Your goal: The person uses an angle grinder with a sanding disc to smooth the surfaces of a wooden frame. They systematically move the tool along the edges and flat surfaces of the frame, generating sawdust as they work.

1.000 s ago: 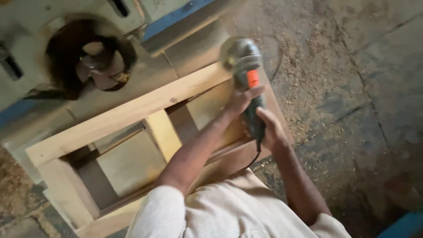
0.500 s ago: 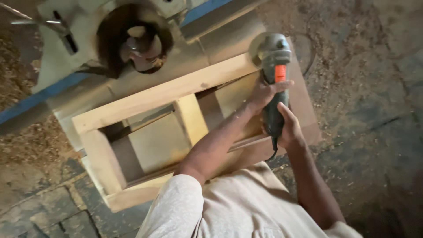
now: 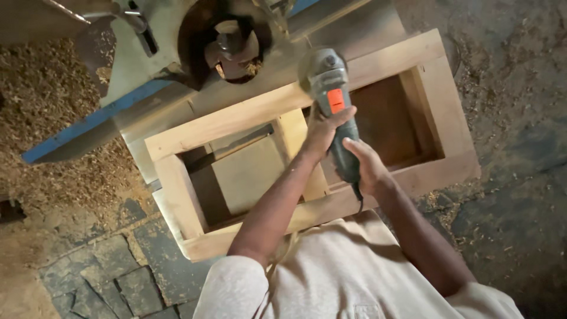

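On the wooden frame (image 3: 236,121), left hand (image 3: 323,127) and right hand (image 3: 366,166) both clenched around a grinder (image 3: 332,100); sawdust (image 3: 47,88) far left.

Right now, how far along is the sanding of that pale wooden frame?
Done: pale wooden frame is assembled, with its centre divider in. In hand: both hands, left hand and right hand, hold the grey angle grinder on the far rail. Sanded extent cannot be told.
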